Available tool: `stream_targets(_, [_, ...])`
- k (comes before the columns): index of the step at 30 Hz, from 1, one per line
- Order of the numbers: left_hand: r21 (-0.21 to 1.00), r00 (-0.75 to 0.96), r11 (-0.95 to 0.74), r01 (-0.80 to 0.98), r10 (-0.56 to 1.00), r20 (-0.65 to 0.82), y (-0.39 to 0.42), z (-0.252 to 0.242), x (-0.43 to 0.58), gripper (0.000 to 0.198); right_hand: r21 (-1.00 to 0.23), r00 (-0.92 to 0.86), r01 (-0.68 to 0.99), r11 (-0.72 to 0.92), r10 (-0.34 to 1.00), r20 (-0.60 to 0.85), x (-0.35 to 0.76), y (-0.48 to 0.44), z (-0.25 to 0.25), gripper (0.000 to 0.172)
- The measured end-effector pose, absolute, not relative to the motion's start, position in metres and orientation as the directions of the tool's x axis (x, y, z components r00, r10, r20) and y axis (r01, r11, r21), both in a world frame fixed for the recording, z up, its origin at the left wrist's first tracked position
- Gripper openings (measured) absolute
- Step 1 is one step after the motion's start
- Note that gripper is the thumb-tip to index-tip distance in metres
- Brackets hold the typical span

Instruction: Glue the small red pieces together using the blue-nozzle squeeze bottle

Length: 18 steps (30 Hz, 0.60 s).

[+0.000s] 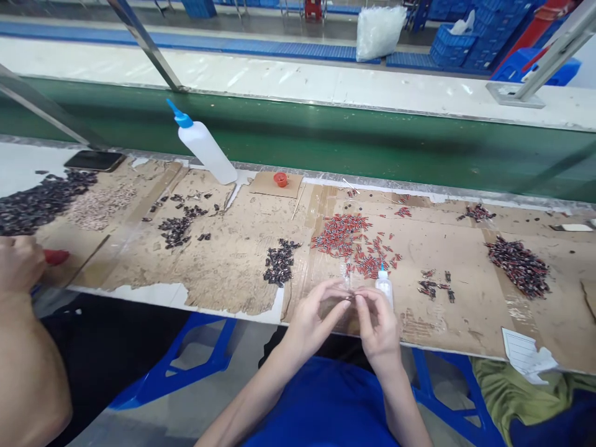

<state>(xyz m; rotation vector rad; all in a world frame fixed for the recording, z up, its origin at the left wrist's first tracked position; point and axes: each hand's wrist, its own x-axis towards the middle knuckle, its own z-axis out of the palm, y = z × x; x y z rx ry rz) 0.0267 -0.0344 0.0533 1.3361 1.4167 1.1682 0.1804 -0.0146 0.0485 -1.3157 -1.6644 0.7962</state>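
Observation:
My left hand (321, 310) and my right hand (378, 320) meet over the near edge of the cardboard-covered bench. The fingertips of both pinch a tiny dark part (350, 297) between them, too small to name exactly. A small clear bottle with a blue tip (384, 284) stands just behind my right hand. Beyond my hands spreads a pile of small red pieces with metal ends (342, 233). To the left lies a heap of small black parts (279, 262). Several red-and-black pieces (435, 285) lie to the right.
A large white bottle (208, 152) leans at the back, near a red cap (280, 179) on a cardboard square. A denser pile (519, 266) sits at right. A co-worker's hand (18, 264) is at far left, by black parts (41, 202) and a phone (95, 161).

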Motion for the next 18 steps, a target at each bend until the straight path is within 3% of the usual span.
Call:
stream_targets(2, [0.94,-0.063,-0.046,0.338,0.996,0.071,-0.028,0.052,0.008,0.042,-0.785,0.069,0.566,0.253,0.934,0.35,0.203,-0.011,0.049,0.019])
stream_targets(5, [0.736,-0.147,-0.081,0.672,0.96,0.239,-0.02,0.043,-0.031,0.019,-0.625,0.263,0.767,0.147,0.817,0.514,0.241,-0.003,0.047,0.022])
stream_targets(7, [0.594,-0.093,-0.132,0.793,0.938,0.333,-0.017,0.036,-0.052,0.013,-0.541,0.288,0.839,0.066,0.788,0.544,0.257,0.0,0.047,0.03])
stream_targets(13, [0.344,0.059,-0.154,0.926,0.961,0.271,-0.021,0.024,-0.063,0.025,-0.548,0.185,0.831,0.1,0.878,0.441,0.231,-0.005,0.04,0.045])
stream_targets(18, [0.34,0.07,-0.16,0.927,0.962,0.262,-0.018,0.024,-0.06,0.039,-0.517,0.12,0.852,0.079,0.933,0.34,0.208,-0.003,0.027,0.055])
